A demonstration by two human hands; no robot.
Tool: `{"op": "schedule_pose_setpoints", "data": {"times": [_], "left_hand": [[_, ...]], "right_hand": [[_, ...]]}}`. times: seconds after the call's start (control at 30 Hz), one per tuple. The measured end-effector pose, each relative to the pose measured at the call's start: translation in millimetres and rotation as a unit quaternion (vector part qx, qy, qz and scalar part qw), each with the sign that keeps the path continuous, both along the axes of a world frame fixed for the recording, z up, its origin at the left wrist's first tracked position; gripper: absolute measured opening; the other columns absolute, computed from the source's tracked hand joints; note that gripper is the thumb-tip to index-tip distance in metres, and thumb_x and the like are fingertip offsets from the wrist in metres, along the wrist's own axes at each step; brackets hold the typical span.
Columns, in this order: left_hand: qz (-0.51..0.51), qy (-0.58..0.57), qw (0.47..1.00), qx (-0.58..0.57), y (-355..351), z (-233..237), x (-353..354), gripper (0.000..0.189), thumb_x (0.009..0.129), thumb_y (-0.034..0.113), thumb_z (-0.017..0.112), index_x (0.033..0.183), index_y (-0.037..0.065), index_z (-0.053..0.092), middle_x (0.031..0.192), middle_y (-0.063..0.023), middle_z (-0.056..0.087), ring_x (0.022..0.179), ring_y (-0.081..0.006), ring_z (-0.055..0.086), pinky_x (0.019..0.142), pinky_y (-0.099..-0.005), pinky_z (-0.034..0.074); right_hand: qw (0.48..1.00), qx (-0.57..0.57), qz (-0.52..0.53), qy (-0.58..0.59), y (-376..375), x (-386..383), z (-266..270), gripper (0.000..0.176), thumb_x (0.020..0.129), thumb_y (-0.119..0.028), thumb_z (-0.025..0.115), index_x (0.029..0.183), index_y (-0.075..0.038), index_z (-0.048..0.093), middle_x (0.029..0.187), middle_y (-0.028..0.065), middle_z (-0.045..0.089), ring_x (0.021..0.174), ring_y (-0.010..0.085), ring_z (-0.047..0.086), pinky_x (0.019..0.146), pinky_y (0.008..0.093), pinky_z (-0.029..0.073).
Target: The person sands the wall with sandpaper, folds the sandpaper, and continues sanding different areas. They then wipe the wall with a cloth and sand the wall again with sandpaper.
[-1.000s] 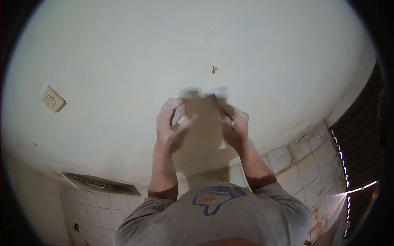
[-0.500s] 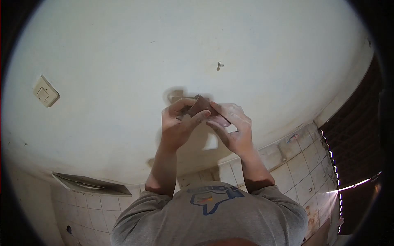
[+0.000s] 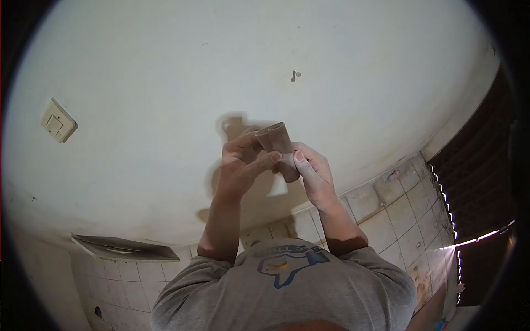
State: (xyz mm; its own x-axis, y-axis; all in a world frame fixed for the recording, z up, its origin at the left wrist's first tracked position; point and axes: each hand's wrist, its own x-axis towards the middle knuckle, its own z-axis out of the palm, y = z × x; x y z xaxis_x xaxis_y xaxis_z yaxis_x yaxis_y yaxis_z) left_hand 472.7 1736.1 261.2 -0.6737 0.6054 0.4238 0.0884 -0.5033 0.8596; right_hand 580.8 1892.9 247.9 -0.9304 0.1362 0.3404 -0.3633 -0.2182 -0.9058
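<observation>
Between my two hands is a brown sheet of sandpaper [image 3: 283, 141], curled into a loose roll with its open end toward the wall. My left hand [image 3: 241, 164] grips its left side, thumb pressed on the near face and fingers behind. At the lower right edge, my right hand [image 3: 314, 172] pinches the sheet, thumb in front; pale dust covers its fingers. Both hands are raised before the whitish wall [image 3: 165, 83], where their shadow falls.
A light switch [image 3: 59, 121] is on the wall at left, and a small nail or hook [image 3: 297, 74] sticks out above my hands. Low on the left is a slanted panel or ledge [image 3: 121, 249]. Stained tiles [image 3: 397, 220] cover the lower wall beside a dark opening [image 3: 469, 187] at right.
The sandpaper has gone from a flatter, folded shape to an upright curled roll. My right hand has moved slightly down, its thumb now on the sheet's near face.
</observation>
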Motion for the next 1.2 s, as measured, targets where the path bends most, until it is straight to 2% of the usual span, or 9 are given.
{"op": "schedule_pose_setpoints", "data": {"times": [0.17,0.37,0.57,0.77,0.87,0.93,1.1,1.17,1.2], "left_hand": [[0.087,-0.013,0.996,0.003,8.6,-1.1,6.3,0.021,0.085,-0.005,0.077,0.105,-0.006,0.071,0.104,-0.0074,0.068,0.095,-0.0159,0.067,0.082,-0.0297,0.056],[0.153,0.022,0.988,-0.006,10.3,2.7,25.8,0.022,0.087,-0.003,0.075,0.109,-0.008,0.071,0.102,-0.0068,0.067,0.093,-0.0151,0.066,0.082,-0.0285,0.055],[0.173,0.080,0.982,-0.007,9.8,11.4,36.4,0.024,0.090,-0.001,0.074,0.112,-0.010,0.069,0.100,-0.0063,0.064,0.092,-0.0142,0.064,0.080,-0.0268,0.051],[0.137,0.014,0.986,0.098,10.2,-18.3,23.2,0.020,0.091,-0.001,0.072,0.109,-0.008,0.067,0.103,-0.0086,0.063,0.094,-0.0139,0.062,0.082,-0.0270,0.051],[0.121,0.016,0.976,0.180,16.2,-24.7,22.8,0.021,0.089,-0.002,0.074,0.107,-0.008,0.067,0.104,-0.0095,0.064,0.093,-0.0147,0.063,0.081,-0.0276,0.052],[0.135,0.046,0.972,0.185,22.8,-21.9,27.1,0.023,0.087,-0.002,0.076,0.107,-0.007,0.068,0.104,-0.0101,0.065,0.092,-0.0155,0.064,0.080,-0.0282,0.052],[0.292,0.253,0.922,0.022,36.2,-10.2,34.8,0.021,0.084,-0.005,0.076,0.104,-0.005,0.070,0.103,-0.0105,0.068,0.092,-0.0172,0.066,0.077,-0.0287,0.053],[0.331,0.303,0.893,-0.006,45.1,-4.5,34.2,0.019,0.083,-0.005,0.077,0.101,-0.004,0.072,0.102,-0.0099,0.069,0.091,-0.0175,0.066,0.077,-0.0289,0.052],[0.346,0.310,0.885,-0.006,53.0,1.8,32.5,0.019,0.082,-0.004,0.078,0.100,-0.003,0.072,0.100,-0.0094,0.069,0.090,-0.0175,0.065,0.076,-0.0291,0.052]], "right_hand": [[0.978,0.004,-0.189,0.090,-30.6,-1.1,5.7,0.037,0.101,-0.017,0.065,0.130,0.004,0.059,0.103,0.0086,0.072,0.099,0.0132,0.063,0.090,0.0300,0.050],[0.931,0.215,-0.269,0.123,-21.6,0.7,-16.2,0.046,0.098,-0.015,0.068,0.138,0.005,0.056,0.112,0.0126,0.069,0.094,0.0133,0.066,0.084,0.0279,0.052],[0.986,-0.059,-0.153,0.028,-28.9,10.7,1.0,0.044,0.100,-0.016,0.066,0.138,0.005,0.056,0.123,0.0166,0.066,0.091,0.0163,0.068,0.077,0.0297,0.055],[0.994,-0.019,-0.037,0.106,-16.8,12.6,-17.5,0.036,0.101,-0.009,0.061,0.135,0.004,0.058,0.134,0.0204,0.061,0.093,0.0186,0.070,0.076,0.0316,0.057],[0.992,-0.035,-0.054,0.112,-24.1,7.6,-26.1,0.033,0.101,-0.004,0.059,0.133,0.003,0.059,0.134,0.0215,0.061,0.095,0.0198,0.070,0.081,0.0321,0.056],[0.986,0.056,-0.124,0.101,-17.7,12.2,-23.8,0.038,0.098,0.000,0.061,0.136,0.002,0.058,0.134,0.0224,0.061,0.100,0.0240,0.069,0.083,0.0347,0.055],[0.811,0.328,-0.367,0.316,-7.6,-5.0,0.8,0.059,0.088,0.006,0.063,0.145,-0.001,0.052,0.124,0.0211,0.064,0.109,0.0351,0.063,0.090,0.0401,0.053],[0.830,0.352,-0.310,0.302,3.1,-13.9,14.1,0.066,0.085,0.006,0.063,0.149,-0.001,0.047,0.121,0.0201,0.064,0.110,0.0384,0.060,0.094,0.0422,0.051],[0.797,0.375,-0.354,0.316,6.1,-25.1,14.6,0.065,0.085,0.005,0.060,0.148,0.002,0.046,0.121,0.0215,0.061,0.108,0.0379,0.060,0.095,0.0436,0.050]]}}
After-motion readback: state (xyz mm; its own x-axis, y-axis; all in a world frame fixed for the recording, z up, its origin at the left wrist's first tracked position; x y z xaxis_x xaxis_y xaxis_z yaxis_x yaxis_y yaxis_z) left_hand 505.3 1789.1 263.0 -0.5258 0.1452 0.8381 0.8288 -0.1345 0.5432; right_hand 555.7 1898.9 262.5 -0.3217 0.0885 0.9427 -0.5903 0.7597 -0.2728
